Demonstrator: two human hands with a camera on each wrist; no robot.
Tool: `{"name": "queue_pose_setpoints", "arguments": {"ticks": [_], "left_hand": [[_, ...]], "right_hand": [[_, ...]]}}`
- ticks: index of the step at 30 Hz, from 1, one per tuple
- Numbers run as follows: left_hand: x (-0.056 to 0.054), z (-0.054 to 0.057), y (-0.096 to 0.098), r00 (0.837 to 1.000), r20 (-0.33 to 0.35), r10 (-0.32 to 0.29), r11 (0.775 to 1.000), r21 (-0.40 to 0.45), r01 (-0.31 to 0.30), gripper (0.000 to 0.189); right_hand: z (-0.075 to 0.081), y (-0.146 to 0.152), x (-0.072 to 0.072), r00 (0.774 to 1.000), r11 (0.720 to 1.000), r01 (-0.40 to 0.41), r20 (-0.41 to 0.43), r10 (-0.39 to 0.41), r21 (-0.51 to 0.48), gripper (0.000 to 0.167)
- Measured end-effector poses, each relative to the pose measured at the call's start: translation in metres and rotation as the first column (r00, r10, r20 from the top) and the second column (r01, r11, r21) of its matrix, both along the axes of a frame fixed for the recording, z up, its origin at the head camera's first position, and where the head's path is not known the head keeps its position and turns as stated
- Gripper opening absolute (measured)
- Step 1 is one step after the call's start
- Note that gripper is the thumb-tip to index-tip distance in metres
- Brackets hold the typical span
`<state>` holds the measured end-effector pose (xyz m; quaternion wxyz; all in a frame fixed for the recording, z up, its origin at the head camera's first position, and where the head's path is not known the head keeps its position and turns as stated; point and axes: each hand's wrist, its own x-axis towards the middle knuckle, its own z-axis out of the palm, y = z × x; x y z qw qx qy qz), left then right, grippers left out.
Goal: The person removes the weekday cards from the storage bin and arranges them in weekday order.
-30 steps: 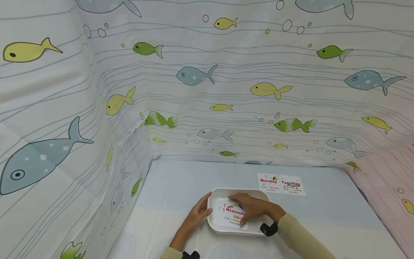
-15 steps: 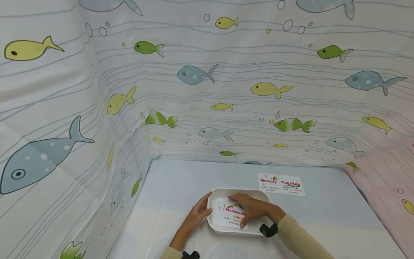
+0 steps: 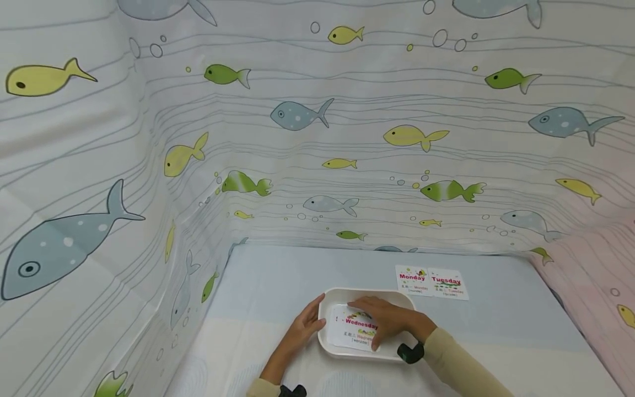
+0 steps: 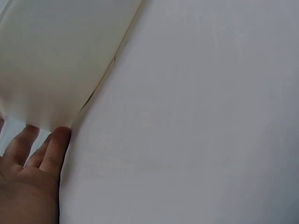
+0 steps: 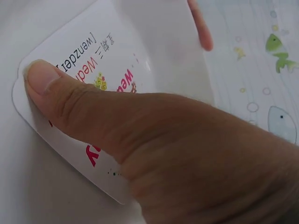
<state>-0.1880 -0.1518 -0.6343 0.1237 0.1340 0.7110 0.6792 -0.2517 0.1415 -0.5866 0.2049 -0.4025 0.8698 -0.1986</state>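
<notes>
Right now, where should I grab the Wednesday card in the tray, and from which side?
I'd try the Wednesday card by its right end, near the bottom corner where the right hand has its thumb, coming from above on the right. It lies flat in the tray, so its thin edges seem easiest to pinch, and the left hand holds the tray's left end.

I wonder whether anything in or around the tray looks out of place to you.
One thing: the Wednesday card under the right hand in the white tray looks slightly askew, with a sliver of the card beneath showing past its corner, so the pile isn't flush. I see no spill or damage.
</notes>
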Motion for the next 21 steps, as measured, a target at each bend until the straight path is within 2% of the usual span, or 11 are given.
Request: {"name": "queue_pose_setpoints", "arguments": {"ticks": [4,12,21], "left_hand": [[0.0018,-0.0004,0.0020,1.000,0.026,0.012,1.000,0.008,-0.012,0.063],[0.0012,0.0009,0.0017,1.000,0.012,0.000,0.999,0.032,0.000,0.063],[-0.0004,-0.0003,0.0012,1.000,0.001,-0.001,0.999,0.033,0.001,0.063]], "right_hand": [[0.0046,-0.0024,0.0016,0.998,0.999,-0.014,-0.054,0.016,0.042,0.112],[0.0053,-0.0060,0.0006,0.986,0.990,-0.014,-0.160,0.036,0.142,0.117],[0.0070,-0.0087,0.0030,0.970,0.976,0.007,-0.238,0.047,0.218,0.096]]}}
